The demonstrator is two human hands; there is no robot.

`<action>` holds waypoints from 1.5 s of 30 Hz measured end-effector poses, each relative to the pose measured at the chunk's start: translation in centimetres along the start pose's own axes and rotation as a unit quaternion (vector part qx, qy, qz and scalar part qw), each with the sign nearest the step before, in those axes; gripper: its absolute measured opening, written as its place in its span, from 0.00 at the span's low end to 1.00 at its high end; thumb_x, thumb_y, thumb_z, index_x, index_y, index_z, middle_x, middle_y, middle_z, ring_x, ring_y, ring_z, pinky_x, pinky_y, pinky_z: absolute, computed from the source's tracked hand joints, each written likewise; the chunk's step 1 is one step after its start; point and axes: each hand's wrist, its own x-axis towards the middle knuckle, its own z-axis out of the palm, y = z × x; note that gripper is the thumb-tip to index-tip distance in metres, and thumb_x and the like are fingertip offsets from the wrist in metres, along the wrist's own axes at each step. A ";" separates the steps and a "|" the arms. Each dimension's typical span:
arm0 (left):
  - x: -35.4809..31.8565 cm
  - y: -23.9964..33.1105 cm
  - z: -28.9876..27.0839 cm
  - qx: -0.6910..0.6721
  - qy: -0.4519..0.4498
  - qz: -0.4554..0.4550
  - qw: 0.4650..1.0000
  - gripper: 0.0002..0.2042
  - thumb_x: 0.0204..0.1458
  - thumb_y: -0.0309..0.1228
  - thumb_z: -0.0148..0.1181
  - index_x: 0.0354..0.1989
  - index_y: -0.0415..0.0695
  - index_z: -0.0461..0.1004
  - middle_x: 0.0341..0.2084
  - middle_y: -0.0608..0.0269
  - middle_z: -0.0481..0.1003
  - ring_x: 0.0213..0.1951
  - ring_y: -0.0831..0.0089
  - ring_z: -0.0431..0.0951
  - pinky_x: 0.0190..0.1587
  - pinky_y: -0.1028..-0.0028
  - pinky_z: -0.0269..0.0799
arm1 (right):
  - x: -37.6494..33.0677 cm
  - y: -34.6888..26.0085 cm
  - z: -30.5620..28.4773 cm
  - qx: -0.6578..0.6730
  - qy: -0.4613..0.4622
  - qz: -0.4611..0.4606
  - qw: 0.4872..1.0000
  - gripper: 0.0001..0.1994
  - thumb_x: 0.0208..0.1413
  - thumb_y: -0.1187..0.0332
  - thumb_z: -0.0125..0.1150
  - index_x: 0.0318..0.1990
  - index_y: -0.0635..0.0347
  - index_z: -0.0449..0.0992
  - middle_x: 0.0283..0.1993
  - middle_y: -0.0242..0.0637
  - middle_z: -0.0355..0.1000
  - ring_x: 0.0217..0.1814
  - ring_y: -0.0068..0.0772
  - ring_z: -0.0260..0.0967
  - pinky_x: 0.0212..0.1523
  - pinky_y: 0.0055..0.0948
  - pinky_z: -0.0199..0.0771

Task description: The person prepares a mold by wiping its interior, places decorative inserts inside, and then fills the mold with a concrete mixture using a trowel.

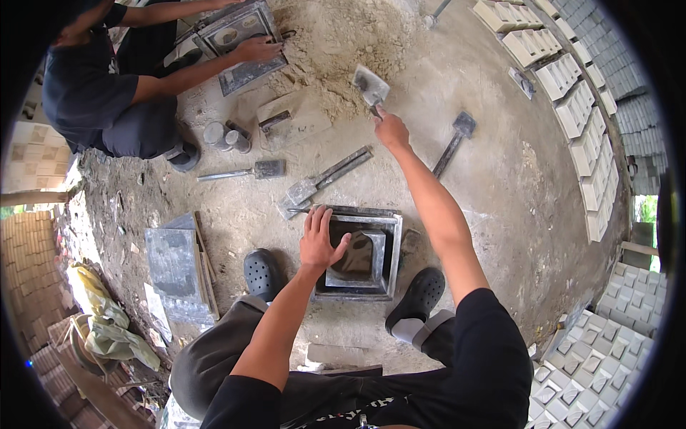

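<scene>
Grasping a trowel (371,84) beside sand (321,46), right fingers (384,117) curl; left fingers (315,219) extend over a frame (395,250)

A black T-shirt (400,393) spreads at six o'clock, with pale lettering (357,409) across its chest and a small shiny metal piece (363,420) near the lower edge. Its short sleeves are plain black, the left sleeve (246,402) at seven o'clock and the right sleeve (493,332) at four. Forearms (439,214) and hands (391,132) are bare. Dark grey trousers (211,365) show toward half past seven; the hem near five o'clock looks lighter, above a grey sock (408,329). Black, round-toed clogs, dotted with round holes, sit at eight, the left clog (264,274), and half past four, the right clog (420,297).
</scene>
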 end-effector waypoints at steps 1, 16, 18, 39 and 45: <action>0.0 -0.2 -0.1 0.000 0.002 0.001 1.000 0.35 0.49 0.49 0.61 0.61 0.40 0.61 0.62 0.51 0.60 0.66 0.47 0.56 0.64 0.56 0.60 | 0.1 -0.3 -1.0 0.027 0.007 0.022 0.999 0.22 0.60 0.56 0.54 0.63 0.37 0.68 0.40 0.51 0.77 0.45 0.57 0.74 0.48 0.51 0.73; 0.0 0.1 -0.1 -0.001 0.000 0.005 1.000 0.36 0.49 0.49 0.62 0.62 0.40 0.61 0.62 0.52 0.60 0.66 0.47 0.55 0.62 0.55 0.62 | 1.9 -1.7 -0.8 0.298 -0.177 0.173 0.922 0.16 0.62 0.60 0.53 0.46 0.65 0.75 0.25 0.40 0.71 0.16 0.31 0.66 0.15 0.35 0.65; 0.0 0.0 -0.2 0.000 0.002 0.004 1.000 0.36 0.49 0.49 0.62 0.62 0.41 0.61 0.62 0.52 0.60 0.66 0.47 0.55 0.62 0.55 0.62 | 3.3 -3.2 -1.1 0.254 -0.160 0.187 0.935 0.16 0.61 0.58 0.54 0.47 0.62 0.77 0.30 0.43 0.76 0.24 0.36 0.74 0.21 0.38 0.72; -0.2 -0.6 -0.6 0.015 -0.003 0.000 1.000 0.35 0.49 0.48 0.62 0.62 0.40 0.61 0.62 0.51 0.60 0.66 0.46 0.56 0.62 0.56 0.63 | -2.8 -3.2 0.3 -0.047 -0.009 -0.037 0.998 0.21 0.62 0.61 0.51 0.64 0.43 0.67 0.43 0.46 0.73 0.44 0.51 0.75 0.42 0.49 0.75; -0.2 -0.6 -0.6 0.012 0.002 0.002 1.000 0.35 0.49 0.47 0.62 0.62 0.40 0.61 0.62 0.51 0.60 0.66 0.47 0.56 0.62 0.56 0.63 | -2.0 -3.2 1.3 -0.044 0.018 -0.031 0.998 0.21 0.62 0.62 0.51 0.63 0.43 0.68 0.41 0.44 0.73 0.43 0.49 0.75 0.40 0.49 0.75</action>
